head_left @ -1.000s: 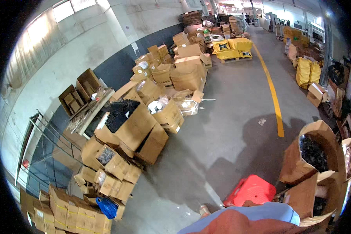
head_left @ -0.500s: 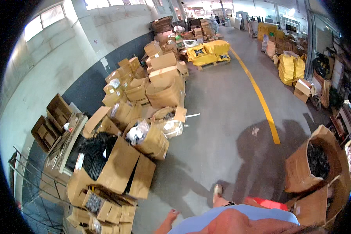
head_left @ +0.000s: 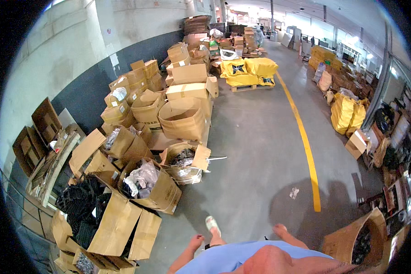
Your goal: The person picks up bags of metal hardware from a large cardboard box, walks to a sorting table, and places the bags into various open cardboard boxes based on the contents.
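1. Left hand (head_left: 197, 241) hung low, near; grip looked curled, could not tell how far or if it held anything.
2. Carton of plastic bags (head_left: 163, 196) stood open, left of that hand, apart from it.
3. Right hand (head_left: 281, 229) hung near, grip too small to tell.
4. Brown carton (head_left: 340, 239) sat near right, dark contents, apart from that hand.
5. Yellow sacks (head_left: 260, 68) lay far, on a pallet (head_left: 247, 88).

Open cardboard box (head_left: 115, 224) at left, black contents (head_left: 81, 198), brown carton (head_left: 345, 242) at right
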Demonstrator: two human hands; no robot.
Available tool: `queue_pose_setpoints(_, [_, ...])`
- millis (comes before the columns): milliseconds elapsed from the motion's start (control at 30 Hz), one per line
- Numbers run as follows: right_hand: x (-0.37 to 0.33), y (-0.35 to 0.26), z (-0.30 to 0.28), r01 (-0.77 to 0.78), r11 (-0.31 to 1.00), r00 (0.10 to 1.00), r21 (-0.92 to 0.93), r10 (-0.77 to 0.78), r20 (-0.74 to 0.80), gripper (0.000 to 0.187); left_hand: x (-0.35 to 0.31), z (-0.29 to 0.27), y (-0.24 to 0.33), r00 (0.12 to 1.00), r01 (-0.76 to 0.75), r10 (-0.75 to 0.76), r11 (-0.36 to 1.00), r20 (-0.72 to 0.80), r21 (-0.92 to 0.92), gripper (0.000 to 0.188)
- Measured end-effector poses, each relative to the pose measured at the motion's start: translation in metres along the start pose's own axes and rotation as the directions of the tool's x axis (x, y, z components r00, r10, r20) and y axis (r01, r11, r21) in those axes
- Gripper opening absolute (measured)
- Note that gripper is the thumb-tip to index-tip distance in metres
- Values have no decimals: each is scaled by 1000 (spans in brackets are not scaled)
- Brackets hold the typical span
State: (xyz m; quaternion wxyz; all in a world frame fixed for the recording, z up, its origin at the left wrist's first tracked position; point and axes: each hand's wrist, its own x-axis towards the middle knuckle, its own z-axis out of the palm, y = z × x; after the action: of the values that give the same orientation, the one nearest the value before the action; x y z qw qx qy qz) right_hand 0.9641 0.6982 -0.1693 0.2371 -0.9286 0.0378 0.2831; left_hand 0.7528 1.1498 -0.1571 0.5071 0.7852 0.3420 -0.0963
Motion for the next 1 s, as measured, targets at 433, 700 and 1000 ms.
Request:
queue_pose_setpoints(433, [204,-251,-46,214,932,967,293,-246,73,37,314,-137,60,852,-131,-276,711,445,691,40])
queue_pose_setpoints(700, [385,-254,-124,-188,965,982,182,185,34,27,561,-133,285,999,-15,20,993,-39,120,32])
queue_pose_setpoints(1000, [685,-395,-287,-21,998,996,61,16,93,24,687,-57,407,965,-62,1,973,264,224,40])
